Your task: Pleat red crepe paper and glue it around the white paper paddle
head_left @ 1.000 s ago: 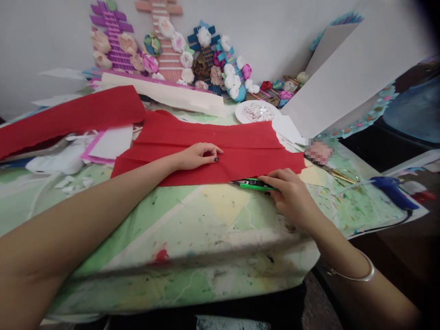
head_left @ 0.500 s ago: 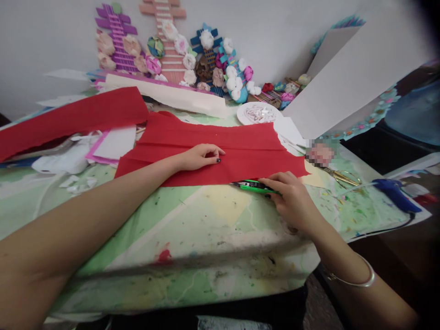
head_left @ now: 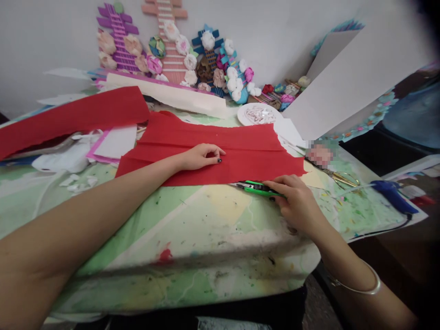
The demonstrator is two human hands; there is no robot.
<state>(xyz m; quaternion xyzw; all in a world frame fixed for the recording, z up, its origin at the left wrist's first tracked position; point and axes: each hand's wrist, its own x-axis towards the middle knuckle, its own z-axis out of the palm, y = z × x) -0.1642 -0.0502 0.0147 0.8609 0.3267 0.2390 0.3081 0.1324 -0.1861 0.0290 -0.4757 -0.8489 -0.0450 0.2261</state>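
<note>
A creased red sheet of what looks like crepe paper (head_left: 240, 137) lies across the table. My left hand (head_left: 202, 156) rests on its middle, fingers loosely bent, thumb and forefinger apart, holding nothing. My right hand (head_left: 295, 197) is closed round a green and black utility knife (head_left: 256, 187). The knife lies low along the sheet's near edge, its tip pointing left, at or just beside the paper. Whether the blade touches the paper I cannot tell. A second, longer red strip (head_left: 72, 117) sits at the left.
Gold-handled scissors (head_left: 343, 178) and a blue glue gun (head_left: 393, 196) lie at the right. A white plate (head_left: 243, 118) of small pale pieces stands behind the red sheet. Flower-decorated stick crafts (head_left: 165, 55) lean on the wall. White scraps (head_left: 79, 182) lie at left.
My right hand and the utility knife have shifted slightly right and toward me, drawing the knife a little off the paper's edge. My left hand stays in place.
</note>
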